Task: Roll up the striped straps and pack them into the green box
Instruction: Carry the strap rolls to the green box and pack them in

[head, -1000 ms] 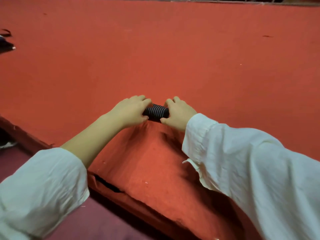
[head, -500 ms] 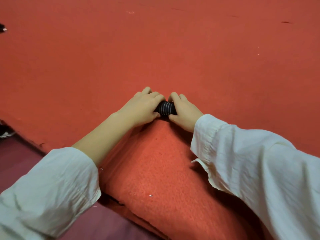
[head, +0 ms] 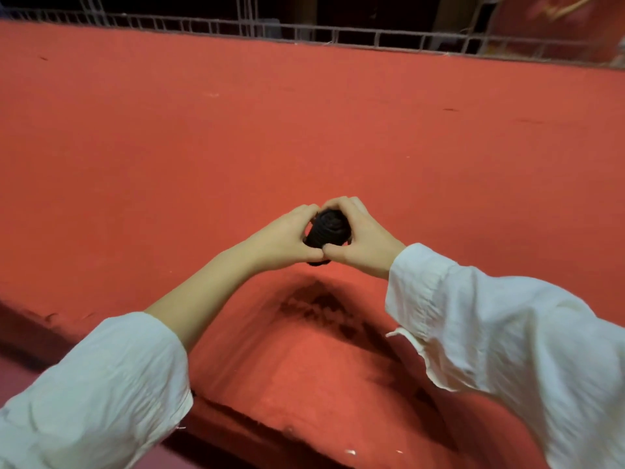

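Both hands cup the rolled striped strap (head: 327,231) above the red felt counter (head: 169,147): left hand (head: 287,240) and right hand (head: 363,240) curl round it, thumbs touching underneath.

You have no text, label, brand, number or sign here that can be read. At the far right, behind the railing (head: 377,38), a red panel (head: 548,18) carries pale gold strokes, too blurred to tell whether they are writing.
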Action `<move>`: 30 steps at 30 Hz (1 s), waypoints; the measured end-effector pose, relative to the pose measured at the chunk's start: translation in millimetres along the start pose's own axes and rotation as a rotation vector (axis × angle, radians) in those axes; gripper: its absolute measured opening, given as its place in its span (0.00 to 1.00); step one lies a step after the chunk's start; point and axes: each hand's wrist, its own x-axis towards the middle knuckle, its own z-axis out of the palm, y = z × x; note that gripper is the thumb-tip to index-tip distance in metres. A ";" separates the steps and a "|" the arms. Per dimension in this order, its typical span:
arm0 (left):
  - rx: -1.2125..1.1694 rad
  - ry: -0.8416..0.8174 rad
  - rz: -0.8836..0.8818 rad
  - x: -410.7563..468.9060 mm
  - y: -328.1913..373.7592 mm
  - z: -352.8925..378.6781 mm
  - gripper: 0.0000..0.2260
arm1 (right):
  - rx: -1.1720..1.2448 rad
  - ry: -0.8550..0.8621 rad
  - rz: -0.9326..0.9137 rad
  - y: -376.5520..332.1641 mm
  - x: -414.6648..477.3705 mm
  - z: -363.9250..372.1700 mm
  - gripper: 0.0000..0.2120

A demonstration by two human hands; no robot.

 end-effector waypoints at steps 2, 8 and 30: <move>-0.062 0.015 0.053 5.2 31.3 11.6 0.17 | 0.090 0.092 0.064 2.4 -28.3 -21.8 0.26; -0.205 -0.049 0.222 28.7 139.7 70.8 0.17 | 0.140 0.312 0.173 25.4 -136.8 -100.4 0.21; -0.541 -1.027 1.345 -211.6 677.4 436.0 0.16 | -0.151 1.209 1.055 -116.1 -819.0 -183.5 0.23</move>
